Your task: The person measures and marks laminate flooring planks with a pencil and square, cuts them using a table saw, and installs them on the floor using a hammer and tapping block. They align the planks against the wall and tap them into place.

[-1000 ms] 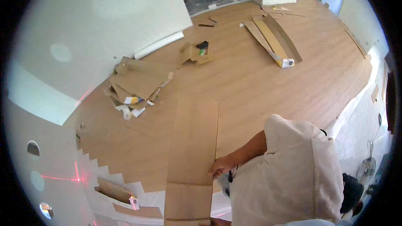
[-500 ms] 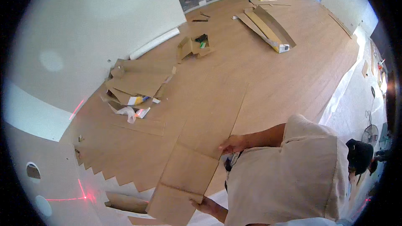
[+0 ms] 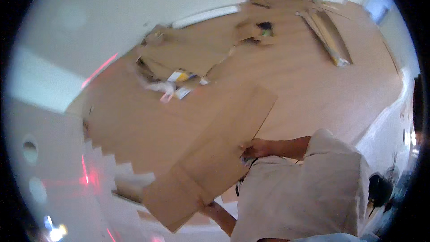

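A long, creased sheet of brown cardboard (image 3: 210,166) is held out in front of my beige shirt, above the wood-look floor. My right hand (image 3: 254,149), reaching from the short sleeve, is closed on its near long edge. Nearer the bottom of the view, my left hand (image 3: 207,207) grips the sheet close to its lower end; its fingers are partly hidden and blurred. Part of the cardboard's lower end covers a strip of pale floor.
Torn cardboard and wrappers (image 3: 188,56) are heaped by the left wall. Beyond sit a small opened box (image 3: 255,31) and a long opened carton (image 3: 329,38). A white roll (image 3: 206,16) lies along the wall. Red laser lines (image 3: 85,170) mark the lower left.
My view has turned, so the floor and boxes appear farther right and mostly higher. The cardboard's lower end has swung left, and both hands have kept their hold on it.
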Tool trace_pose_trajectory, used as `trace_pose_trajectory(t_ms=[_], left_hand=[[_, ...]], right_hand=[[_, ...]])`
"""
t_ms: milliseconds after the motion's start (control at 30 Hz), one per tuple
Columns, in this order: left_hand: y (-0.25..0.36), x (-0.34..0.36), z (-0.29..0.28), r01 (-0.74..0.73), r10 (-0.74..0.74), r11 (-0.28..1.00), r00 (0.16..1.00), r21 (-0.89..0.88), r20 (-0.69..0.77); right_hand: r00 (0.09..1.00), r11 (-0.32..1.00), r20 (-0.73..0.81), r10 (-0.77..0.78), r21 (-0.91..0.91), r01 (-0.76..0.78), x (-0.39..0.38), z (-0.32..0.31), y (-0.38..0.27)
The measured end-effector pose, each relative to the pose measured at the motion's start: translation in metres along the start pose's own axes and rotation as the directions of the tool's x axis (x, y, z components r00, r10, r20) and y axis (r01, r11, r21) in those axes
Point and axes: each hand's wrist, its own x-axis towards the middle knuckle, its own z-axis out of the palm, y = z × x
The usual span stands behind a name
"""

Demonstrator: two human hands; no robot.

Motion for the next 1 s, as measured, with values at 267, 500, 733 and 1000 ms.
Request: trace_pose_trajectory(t_ms=[267,500,733,1000], left_hand=[[0.119,0.126,-0.009,-0.081,0.064,0.99,0.987,-0.114,-0.149],[0.218,0.244,-0.046,-0.117,0.081,0.983,0.969,-0.142,-0.232],[0.309,0.396,-0.019,-0.047,0.039,0.998,0.989,-0.051,-0.145],[0.377,0.597,0.055,-0.107,0.111,0.993,0.989,0.043,-0.098]], right_hand=[[0.905,0.778,-0.301,0.3,-0.471,-0.415,0.137,0.193,-0.011],[0.932,-0.125,-0.269,0.242,-0.961,-0.245,0.248,0.423,0.022],[0.844,-0.485,0.537,0.001,-0.738,0.47,0.497,0.589,0.069],[0.889,-0.474,0.296,0.349,-0.763,0.44,0.741,0.687,0.077]])
